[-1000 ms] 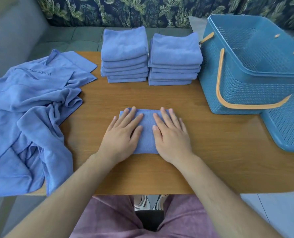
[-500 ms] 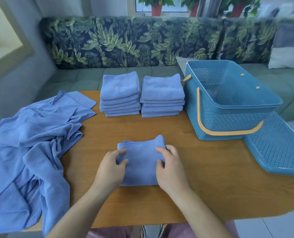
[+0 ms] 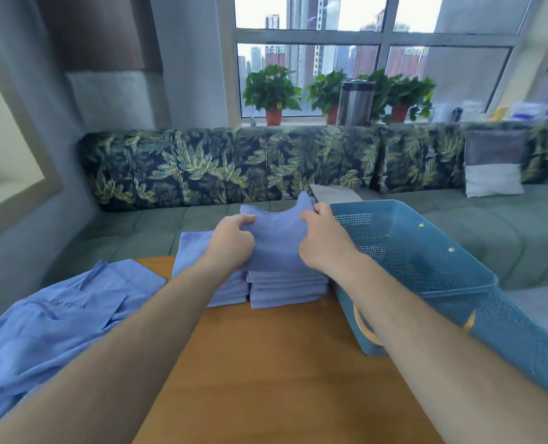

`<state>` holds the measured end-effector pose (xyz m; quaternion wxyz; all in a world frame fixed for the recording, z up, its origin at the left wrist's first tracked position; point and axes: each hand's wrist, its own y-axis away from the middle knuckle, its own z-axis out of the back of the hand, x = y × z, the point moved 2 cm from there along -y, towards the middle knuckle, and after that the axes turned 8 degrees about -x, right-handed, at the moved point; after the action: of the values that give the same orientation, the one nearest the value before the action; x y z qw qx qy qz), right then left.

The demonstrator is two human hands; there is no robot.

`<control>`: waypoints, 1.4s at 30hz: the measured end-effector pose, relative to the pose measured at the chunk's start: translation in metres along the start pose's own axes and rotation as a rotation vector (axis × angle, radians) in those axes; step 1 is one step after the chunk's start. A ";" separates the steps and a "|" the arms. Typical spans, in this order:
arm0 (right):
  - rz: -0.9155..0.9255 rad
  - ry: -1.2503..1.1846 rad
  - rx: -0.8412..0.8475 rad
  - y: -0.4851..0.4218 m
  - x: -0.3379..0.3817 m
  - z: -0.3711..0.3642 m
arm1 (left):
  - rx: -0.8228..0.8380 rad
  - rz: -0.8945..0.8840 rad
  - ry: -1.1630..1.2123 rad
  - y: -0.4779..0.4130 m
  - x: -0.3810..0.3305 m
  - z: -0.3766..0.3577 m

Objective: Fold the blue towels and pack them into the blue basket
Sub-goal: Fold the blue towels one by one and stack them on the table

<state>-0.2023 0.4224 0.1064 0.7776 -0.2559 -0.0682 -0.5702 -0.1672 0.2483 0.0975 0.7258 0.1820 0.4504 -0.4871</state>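
Observation:
A folded blue towel (image 3: 277, 241) is held at its two sides over the right stack of folded towels (image 3: 287, 290) at the table's far edge. My left hand (image 3: 232, 243) grips its left side and my right hand (image 3: 322, 240) grips its right side. A second stack of folded towels (image 3: 195, 251) stands to the left, partly hidden by my left arm. The blue basket (image 3: 426, 267) with its tan handle (image 3: 364, 331) stands right of the stacks, empty inside as far as I see.
A heap of unfolded blue towels (image 3: 51, 322) lies on the left of the wooden table (image 3: 282, 363). A leaf-patterned sofa (image 3: 266, 165) runs behind the table. Potted plants (image 3: 272, 94) and a metal canister (image 3: 356, 102) stand on the windowsill.
Both hands went from pressing the folded towel flat at the table's front to gripping its sides, lifting it and carrying it forward over the right stack. The camera tilted up.

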 end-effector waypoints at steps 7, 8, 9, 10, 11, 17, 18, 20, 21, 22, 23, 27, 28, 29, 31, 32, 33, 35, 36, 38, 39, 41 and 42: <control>-0.059 0.231 0.144 -0.056 -0.021 -0.045 | 0.085 -0.007 -0.139 -0.055 0.016 -0.046; -0.074 0.245 0.147 -0.056 -0.023 -0.051 | 0.090 -0.025 -0.162 -0.059 0.021 -0.052; -0.080 0.290 0.151 -0.057 -0.026 -0.058 | 0.102 -0.051 -0.204 -0.063 0.027 -0.057; -0.079 0.362 0.148 -0.056 -0.026 -0.063 | 0.121 -0.087 -0.276 -0.064 0.033 -0.064; -0.067 0.432 0.131 -0.055 -0.027 -0.068 | 0.129 -0.128 -0.366 -0.063 0.039 -0.069; 0.016 0.308 0.068 -0.032 -0.027 -0.106 | 0.185 -0.514 -0.495 -0.040 0.053 -0.095; 0.003 0.301 0.134 -0.026 -0.028 -0.112 | 0.264 -0.504 -0.493 -0.039 0.058 -0.100; -0.001 0.309 0.217 -0.020 -0.031 -0.119 | 0.346 -0.497 -0.515 -0.043 0.072 -0.107; 0.005 0.301 0.218 -0.019 -0.032 -0.118 | 0.349 -0.506 -0.547 -0.042 0.073 -0.106; 0.019 0.286 0.196 -0.018 -0.031 -0.114 | 0.345 -0.488 -0.551 -0.042 0.073 -0.105; 0.045 0.263 0.155 -0.017 -0.028 -0.110 | 0.325 -0.476 -0.544 -0.039 0.069 -0.101; 0.146 0.147 -0.006 0.004 -0.010 -0.090 | 0.188 -0.513 -0.417 -0.018 0.054 -0.075; 0.171 0.129 -0.019 0.013 -0.003 -0.086 | 0.154 -0.513 -0.395 -0.009 0.056 -0.064; 0.195 0.110 -0.027 0.023 0.005 -0.083 | 0.131 -0.509 -0.399 0.001 0.060 -0.051; 0.246 0.049 -0.038 0.046 0.023 -0.078 | 0.069 -0.502 -0.408 0.024 0.070 -0.022; 0.280 0.012 -0.039 0.058 0.035 -0.079 | 0.017 -0.505 -0.414 0.036 0.077 -0.005; 0.317 -0.022 -0.033 0.071 0.049 -0.080 | -0.035 -0.504 -0.427 0.050 0.084 0.013; 0.383 -0.060 0.002 0.093 0.081 -0.089 | -0.105 -0.469 -0.470 0.076 0.103 0.048; 0.407 -0.069 0.025 0.102 0.097 -0.095 | -0.117 -0.439 -0.495 0.085 0.114 0.064; 0.449 -0.096 0.065 0.115 0.131 -0.109 | -0.135 -0.373 -0.547 0.100 0.137 0.095; 0.469 -0.118 0.082 0.121 0.148 -0.117 | -0.149 -0.344 -0.563 0.107 0.147 0.110; 0.509 -0.156 0.119 0.132 0.180 -0.132 | -0.192 -0.276 -0.590 0.118 0.165 0.141; 0.528 -0.167 0.145 0.138 0.195 -0.140 | -0.214 -0.235 -0.604 0.122 0.175 0.157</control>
<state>-0.0349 0.2197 0.0190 0.9072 -0.2546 -0.1033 -0.3185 0.0350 0.0990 0.0132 0.7802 -0.1008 0.2813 -0.5495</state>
